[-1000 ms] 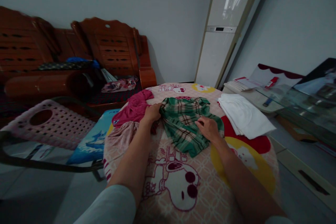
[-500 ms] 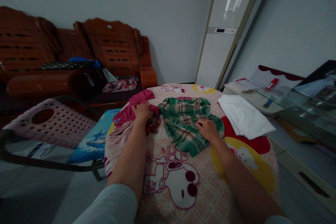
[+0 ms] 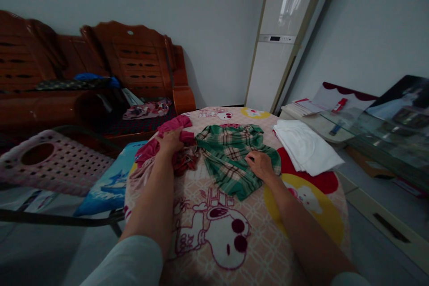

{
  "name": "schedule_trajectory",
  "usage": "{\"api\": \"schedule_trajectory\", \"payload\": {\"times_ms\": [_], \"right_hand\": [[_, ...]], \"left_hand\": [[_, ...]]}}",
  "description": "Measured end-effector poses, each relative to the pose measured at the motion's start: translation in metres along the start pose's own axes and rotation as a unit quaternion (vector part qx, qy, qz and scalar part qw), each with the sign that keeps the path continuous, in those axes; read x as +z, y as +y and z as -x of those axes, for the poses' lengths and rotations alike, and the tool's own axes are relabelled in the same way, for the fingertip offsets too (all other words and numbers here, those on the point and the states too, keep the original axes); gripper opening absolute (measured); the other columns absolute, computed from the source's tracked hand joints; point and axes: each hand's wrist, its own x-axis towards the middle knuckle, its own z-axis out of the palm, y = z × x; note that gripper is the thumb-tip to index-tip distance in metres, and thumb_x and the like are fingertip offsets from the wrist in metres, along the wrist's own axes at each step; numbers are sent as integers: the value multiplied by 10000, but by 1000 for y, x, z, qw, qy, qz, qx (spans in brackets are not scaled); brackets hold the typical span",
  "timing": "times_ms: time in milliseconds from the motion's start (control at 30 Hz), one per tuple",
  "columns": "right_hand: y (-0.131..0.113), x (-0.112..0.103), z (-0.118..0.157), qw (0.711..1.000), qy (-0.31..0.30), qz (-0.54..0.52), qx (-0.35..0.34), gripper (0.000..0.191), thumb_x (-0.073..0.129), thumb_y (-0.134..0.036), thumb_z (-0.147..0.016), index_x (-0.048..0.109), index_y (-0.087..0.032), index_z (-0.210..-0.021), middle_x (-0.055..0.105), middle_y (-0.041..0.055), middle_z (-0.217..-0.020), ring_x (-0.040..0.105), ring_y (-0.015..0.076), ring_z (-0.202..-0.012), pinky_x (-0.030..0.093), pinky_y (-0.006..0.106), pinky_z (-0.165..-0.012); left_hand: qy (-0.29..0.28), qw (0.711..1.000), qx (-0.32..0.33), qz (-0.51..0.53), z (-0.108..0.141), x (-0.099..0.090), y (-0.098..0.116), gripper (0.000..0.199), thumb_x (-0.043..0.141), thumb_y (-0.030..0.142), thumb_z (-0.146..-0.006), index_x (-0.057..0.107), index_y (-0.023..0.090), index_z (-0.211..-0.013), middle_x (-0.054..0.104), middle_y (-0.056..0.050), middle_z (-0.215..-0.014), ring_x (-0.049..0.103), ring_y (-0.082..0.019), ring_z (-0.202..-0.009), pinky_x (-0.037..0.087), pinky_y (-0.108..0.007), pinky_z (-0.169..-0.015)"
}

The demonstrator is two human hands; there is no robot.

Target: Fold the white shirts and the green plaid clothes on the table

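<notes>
A green plaid garment (image 3: 231, 152), its kind unclear among the folds, lies spread on the round cloth-covered table (image 3: 268, 250). My right hand (image 3: 261, 165) rests on its right part with curled fingers; whether any fabric is pinched in them is hidden. To the left is a heap with a dark pink garment (image 3: 149, 149), a pale pink cloth (image 3: 142, 174) and a reddish patterned cloth (image 3: 186, 161). On top of this heap lies my left hand (image 3: 170, 142), fingers apart and touching the dark pink fabric. White folded cloth (image 3: 306, 147) sits at the table's right side.
A pink woven chair (image 3: 67, 161) with a blue cushion (image 3: 107, 183) stands close at the left. Behind are wooden seats (image 3: 130, 62) and a tall white air conditioner (image 3: 271, 67). A glass-topped stand (image 3: 378, 138) is at the right.
My left hand has shifted slightly left over the heap, and more of the reddish patterned cloth shows beside it. My right hand keeps its place on the plaid garment. The view has turned slightly right.
</notes>
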Motion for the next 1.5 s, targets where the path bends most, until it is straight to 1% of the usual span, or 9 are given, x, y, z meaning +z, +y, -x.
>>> {"api": "schedule_trajectory", "payload": {"times_ms": [100, 200, 433, 667, 967, 1133, 1233, 1367, 1500], "right_hand": [[0, 1, 0, 1000, 3, 3, 6, 161, 577, -235, -891, 721, -198, -830, 743, 53, -884, 660, 183, -842, 408, 259, -746], [-1, 1, 1, 1000, 4, 1, 3, 162, 573, -232, -888, 716, -202, -820, 742, 52, -889, 658, 181, -845, 410, 256, -749], [-1, 1, 1, 1000, 11, 2, 5, 162, 571, -223, -877, 718, -209, -811, 743, 47, -880, 656, 177, -830, 416, 250, -741], [-2, -1, 1, 1000, 7, -1, 7, 160, 576, -213, -881, 724, -193, -821, 742, 56, -898, 664, 187, -859, 424, 260, -763], [-1, -1, 1, 1000, 9, -9, 9, 155, 580, -219, -878, 724, -211, -821, 746, 46, -908, 665, 186, -867, 435, 259, -775], [-1, 0, 1, 999, 20, -41, 20, 159, 581, -231, -860, 726, -219, -796, 750, 44, -868, 668, 187, -830, 443, 259, -756], [2, -3, 0, 993, 47, -111, 21, 190, 554, -250, -859, 720, -209, -774, 744, 42, -818, 664, 179, -784, 452, 252, -735], [8, -8, -3, 974, 99, -202, 25, 225, 534, -289, -850, 723, -188, -780, 732, 42, -763, 649, 170, -708, 459, 243, -676], [17, -7, -3, 971, 103, -213, 44, 233, 550, -322, -839, 730, -193, -767, 737, 35, -757, 647, 174, -708, 460, 251, -675]], "left_hand": [[-102, 990, 97, 4, 5, -7, 5, 731, 694, 457, -740, 475, 305, -1421, 430, -119, -1517, 353, -407, -1388, 197, -651, -1121], [-131, 984, 122, -15, 17, -7, 15, 872, 780, 535, -635, 478, 290, -1415, 397, -142, -1534, 308, -433, -1405, 177, -668, -1114], [-54, 993, 84, -60, 39, 12, 36, 656, 667, 258, -715, 527, 289, -1355, 455, -121, -1492, 322, -408, -1396, 133, -732, -1097], [31, 998, 52, 3, 28, 15, 10, 464, 548, 79, -772, 635, 192, -1213, 563, -149, -1371, 419, -389, -1326, 139, -717, -1095], [97, 993, -36, 64, 6, 21, -4, 313, 709, 340, -734, 745, 201, -1013, 672, -174, -1181, 437, -453, -1288, 252, -656, -1053], [152, 987, 44, 36, 15, 27, 1, 427, 646, 178, -751, 674, 149, -1176, 588, -141, -1355, 412, -427, -1314, 273, -652, -1063], [179, 973, 91, 118, 20, 21, 20, 408, 603, 197, -791, 681, 167, -1190, 592, -124, -1359, 494, -344, -1274, 315, -543, -1107], [36, 931, 224, 286, 38, 9, 75, 285, 558, 261, -818, 759, 178, -1002, 744, -79, -1008, 668, -242, -945, 501, -355, -897], [-159, 829, 425, 328, 83, 17, 137, 238, 631, 279, -803, 757, 192, -985, 744, -55, -956, 666, -196, -866, 494, -277, -799]]}}
